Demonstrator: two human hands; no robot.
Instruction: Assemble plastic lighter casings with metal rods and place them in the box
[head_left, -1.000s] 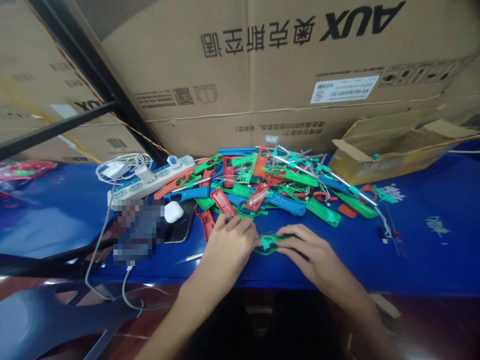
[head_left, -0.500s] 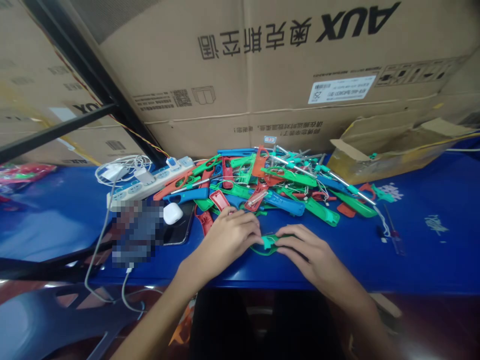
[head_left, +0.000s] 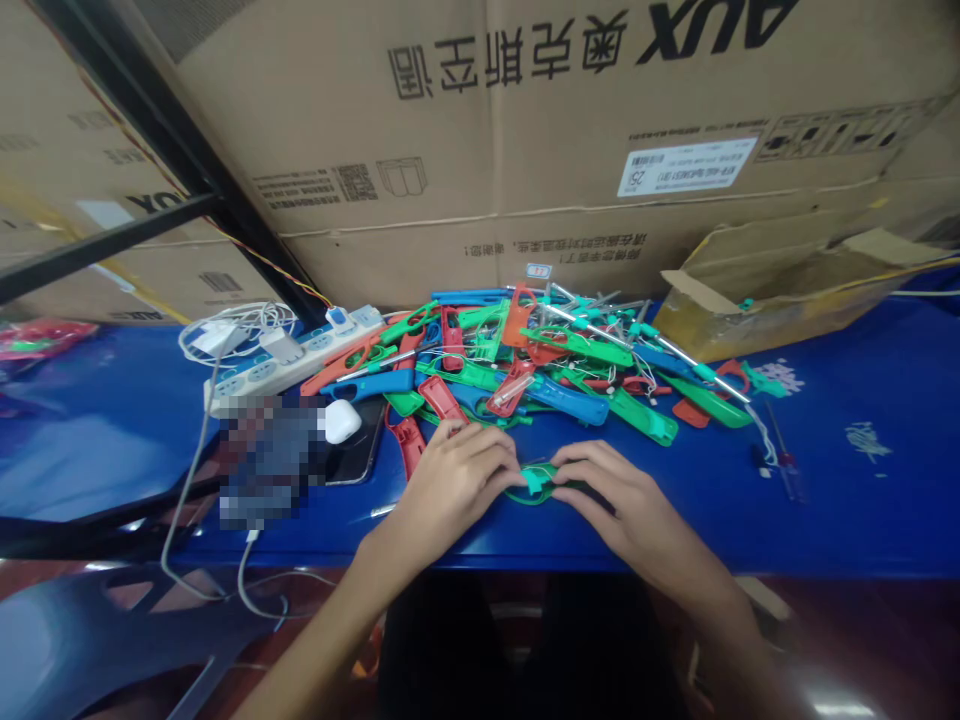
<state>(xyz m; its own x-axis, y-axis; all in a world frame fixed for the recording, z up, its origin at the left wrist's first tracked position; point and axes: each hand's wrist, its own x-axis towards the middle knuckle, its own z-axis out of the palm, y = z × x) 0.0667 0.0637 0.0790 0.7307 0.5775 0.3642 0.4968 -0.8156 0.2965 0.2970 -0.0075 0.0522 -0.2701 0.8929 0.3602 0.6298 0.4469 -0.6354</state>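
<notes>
A green utility lighter casing half (head_left: 529, 498) is held low over the front of the blue table, between both hands. Inside it sits a small teal plastic piece (head_left: 535, 482), probably the trigger. My left hand (head_left: 466, 468) pinches the casing's left end and reaches the teal piece with thumb and fingertips. From the other side, my right hand (head_left: 613, 492) grips the right end of the same casing. The fingers partly hide both ends. Just beyond the hands lies a heap of red, green, blue and orange lighter casings (head_left: 574, 402) with metal tubes and white wires.
An open cardboard box (head_left: 780, 325) stands at the back right, near a screwdriver (head_left: 790, 476). To the left are a power strip (head_left: 244, 384) with chargers, a phone (head_left: 358, 458) and a white earbud case (head_left: 340, 421). Large cartons (head_left: 450, 180) wall off the back.
The whole view has shifted slightly. Both hands keep their hold on the green casing, with only small finger movement. A short metallic end now shows beside my left wrist.
</notes>
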